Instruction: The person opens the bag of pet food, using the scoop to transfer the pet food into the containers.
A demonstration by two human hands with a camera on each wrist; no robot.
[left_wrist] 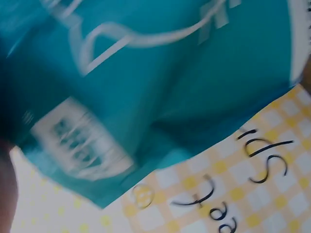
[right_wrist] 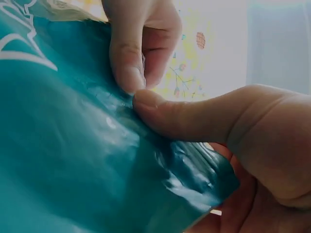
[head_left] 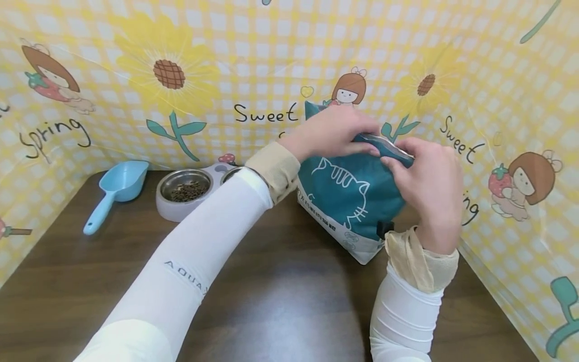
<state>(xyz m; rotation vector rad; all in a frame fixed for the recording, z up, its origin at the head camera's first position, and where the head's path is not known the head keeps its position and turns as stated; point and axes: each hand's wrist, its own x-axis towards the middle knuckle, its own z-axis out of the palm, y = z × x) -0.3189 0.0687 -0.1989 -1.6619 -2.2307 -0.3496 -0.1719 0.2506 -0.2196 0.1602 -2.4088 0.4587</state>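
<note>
A teal bag (head_left: 336, 191) with a white cat outline and a pale lower band stands tilted at the back right of the table. Along its top edge my left hand (head_left: 334, 130) pinches the rim between thumb and fingers. My right hand (head_left: 429, 186) grips the same edge near its right corner. In the right wrist view both thumbs nearly meet on the creased teal edge, the left hand (right_wrist: 141, 43) above and the right hand (right_wrist: 243, 131) below. The left wrist view shows the bag (left_wrist: 194, 82) blurred, with a pale label; what is inside is hidden.
A light blue scoop (head_left: 124, 183) lies at the back left of the brown table (head_left: 271, 301). Beside it stands a double pet bowl (head_left: 163, 206) with brown kibble (head_left: 187, 191) in its left side; my left forearm partly covers the other. Yellow checked cloth (head_left: 253, 60) walls the table.
</note>
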